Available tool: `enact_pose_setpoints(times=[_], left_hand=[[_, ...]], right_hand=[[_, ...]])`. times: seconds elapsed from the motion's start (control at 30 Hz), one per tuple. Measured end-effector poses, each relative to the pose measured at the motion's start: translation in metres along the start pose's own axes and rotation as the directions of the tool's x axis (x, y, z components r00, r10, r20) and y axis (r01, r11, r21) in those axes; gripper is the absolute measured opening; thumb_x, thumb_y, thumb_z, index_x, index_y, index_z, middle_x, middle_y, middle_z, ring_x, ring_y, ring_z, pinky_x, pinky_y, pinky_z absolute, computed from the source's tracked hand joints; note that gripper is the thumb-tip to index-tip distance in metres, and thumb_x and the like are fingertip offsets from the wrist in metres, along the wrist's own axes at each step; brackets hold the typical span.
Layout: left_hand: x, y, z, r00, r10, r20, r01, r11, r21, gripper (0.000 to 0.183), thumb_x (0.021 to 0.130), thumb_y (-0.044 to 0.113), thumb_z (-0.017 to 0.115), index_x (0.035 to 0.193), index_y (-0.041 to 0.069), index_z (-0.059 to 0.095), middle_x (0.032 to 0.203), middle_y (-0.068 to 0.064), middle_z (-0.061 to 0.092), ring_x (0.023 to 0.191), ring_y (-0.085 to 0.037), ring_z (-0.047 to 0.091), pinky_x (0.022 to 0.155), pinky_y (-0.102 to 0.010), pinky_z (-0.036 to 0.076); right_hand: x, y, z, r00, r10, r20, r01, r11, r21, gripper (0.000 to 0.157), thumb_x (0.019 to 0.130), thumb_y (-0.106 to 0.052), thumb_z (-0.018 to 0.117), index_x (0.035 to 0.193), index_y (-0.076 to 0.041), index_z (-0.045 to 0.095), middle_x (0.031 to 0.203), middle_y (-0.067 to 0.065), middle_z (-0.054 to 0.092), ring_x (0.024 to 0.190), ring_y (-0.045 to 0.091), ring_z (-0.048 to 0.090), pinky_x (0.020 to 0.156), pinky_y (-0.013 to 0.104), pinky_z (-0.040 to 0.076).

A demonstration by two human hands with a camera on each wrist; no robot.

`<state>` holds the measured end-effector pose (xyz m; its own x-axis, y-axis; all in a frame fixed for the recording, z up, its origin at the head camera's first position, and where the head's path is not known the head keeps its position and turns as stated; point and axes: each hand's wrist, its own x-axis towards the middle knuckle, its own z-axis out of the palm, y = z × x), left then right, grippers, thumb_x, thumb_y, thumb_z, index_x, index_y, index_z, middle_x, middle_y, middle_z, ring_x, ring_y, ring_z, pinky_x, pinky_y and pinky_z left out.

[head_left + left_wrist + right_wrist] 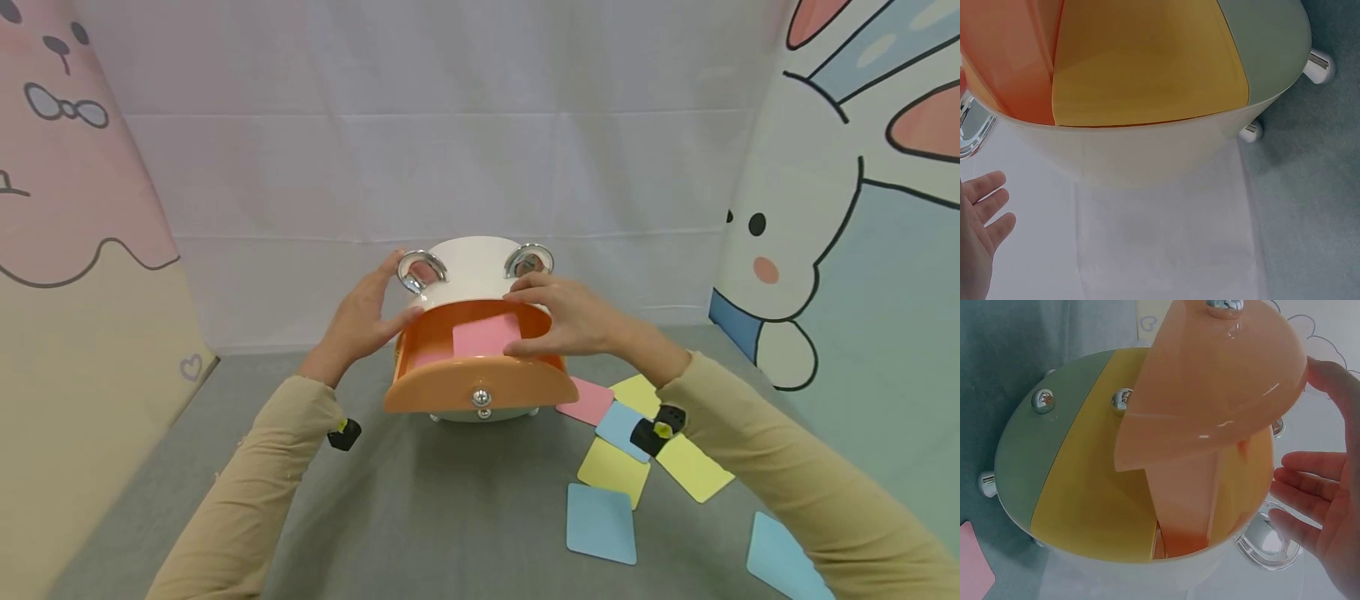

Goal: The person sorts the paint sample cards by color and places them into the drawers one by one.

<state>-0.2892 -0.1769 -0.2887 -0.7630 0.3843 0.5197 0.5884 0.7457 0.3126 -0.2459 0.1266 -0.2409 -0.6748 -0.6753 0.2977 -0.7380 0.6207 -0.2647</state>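
Note:
A round white mini cabinet stands on the grey table, with two silver ring-shaped ears on top. Its orange drawer is pulled out, and a pink card leans inside it. My left hand is at the cabinet's left side, thumb by the upper rim and fingers beside the left ear. Above the drawer's right side is my right hand. Its thumb is at the pink card's lower right corner and its fingers are at the cabinet's top edge, spread apart. Yellow and green drawer fronts show below the orange one.
Right of the cabinet several loose cards lie on the table, among them a pink card, a yellow card and a blue card. Another blue card lies partly under the right sleeve. A white cloth hangs behind.

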Motion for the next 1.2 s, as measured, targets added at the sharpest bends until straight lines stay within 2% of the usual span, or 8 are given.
enact_pose_setpoints(times=[0.33,0.6,0.97,1.2], left_hand=[[0.000,0.000,0.001,1.000,0.010,-0.004,-0.010,1.000,0.001,0.080,0.084,0.041,0.060,0.147,0.016,0.015,0.144,-0.013,0.032,0.127,-0.036,0.034,0.101,-0.053,0.030],[0.000,0.002,0.000,1.000,0.000,0.004,0.000,1.000,0.008,0.081,0.084,0.040,0.060,0.147,0.017,0.015,0.143,-0.014,0.033,0.127,-0.035,0.034,0.101,-0.053,0.030],[0.000,0.002,0.000,1.000,-0.007,0.003,0.007,1.000,0.009,0.081,0.084,0.040,0.060,0.147,0.017,0.015,0.143,-0.014,0.034,0.127,-0.036,0.034,0.101,-0.053,0.030],[0.000,0.004,0.001,1.000,-0.003,-0.003,0.003,1.000,0.002,0.080,0.083,0.038,0.061,0.146,0.016,0.017,0.143,-0.013,0.033,0.127,-0.036,0.035,0.101,-0.052,0.030]], right_hand=[[-0.003,0.003,0.001,0.998,-0.032,-0.053,0.033,0.999,0.026,0.061,0.070,-0.039,0.074,0.117,-0.002,0.060,0.119,0.011,0.054,0.107,0.025,0.049,0.088,0.041,0.045],[-0.012,0.009,-0.007,0.998,-0.029,-0.055,0.032,0.999,0.044,0.062,0.071,-0.037,0.074,0.119,-0.001,0.057,0.120,0.010,0.053,0.111,0.025,0.048,0.091,0.043,0.043],[-0.037,0.037,-0.008,0.997,0.032,-0.075,-0.026,0.997,0.075,0.059,0.071,-0.033,0.075,0.118,-0.002,0.057,0.112,0.008,0.057,0.100,0.022,0.052,0.081,0.043,0.048],[-0.065,0.062,0.000,0.991,0.121,-0.054,-0.117,0.991,0.066,0.059,0.074,-0.033,0.072,0.120,-0.001,0.055,0.113,0.010,0.054,0.101,0.024,0.050,0.082,0.047,0.048]])
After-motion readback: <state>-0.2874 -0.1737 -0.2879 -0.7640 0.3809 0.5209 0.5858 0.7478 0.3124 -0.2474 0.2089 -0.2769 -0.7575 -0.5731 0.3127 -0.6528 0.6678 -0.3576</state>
